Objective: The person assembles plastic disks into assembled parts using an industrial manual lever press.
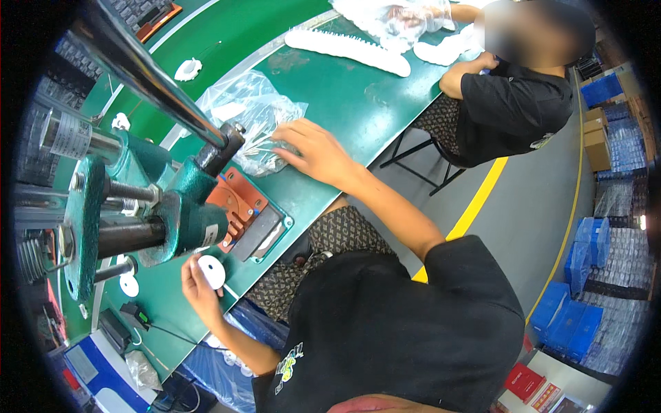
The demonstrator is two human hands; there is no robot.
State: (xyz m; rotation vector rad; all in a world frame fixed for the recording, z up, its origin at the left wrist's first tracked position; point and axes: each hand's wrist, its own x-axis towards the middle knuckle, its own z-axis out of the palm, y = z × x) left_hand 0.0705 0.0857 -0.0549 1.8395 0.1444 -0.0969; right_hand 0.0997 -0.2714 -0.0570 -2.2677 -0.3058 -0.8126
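Observation:
My left hand (200, 292) is closed on a white round disc (212, 271) with a small central hole, beside the front edge of the bench. A thin white strip sticks out below the disc. My right hand (318, 153) reaches over a clear plastic bag (237, 96) of slim white parts (260, 143). Its thumb and fingers are apart at the bag's near side, and I see nothing held between them. Between my hands, under a green lever press (182, 199), sits an orange-brown fixture (237, 199) with a dark block (258, 234).
The press's long steel lever (155, 79) slants over the green bench (330, 76). Farther along, a co-worker (516, 96) sits handling clear plastic, near a long white strip of parts (348, 51). A white disc (129, 283) lies behind the press. Blue bins (568, 316) stand right.

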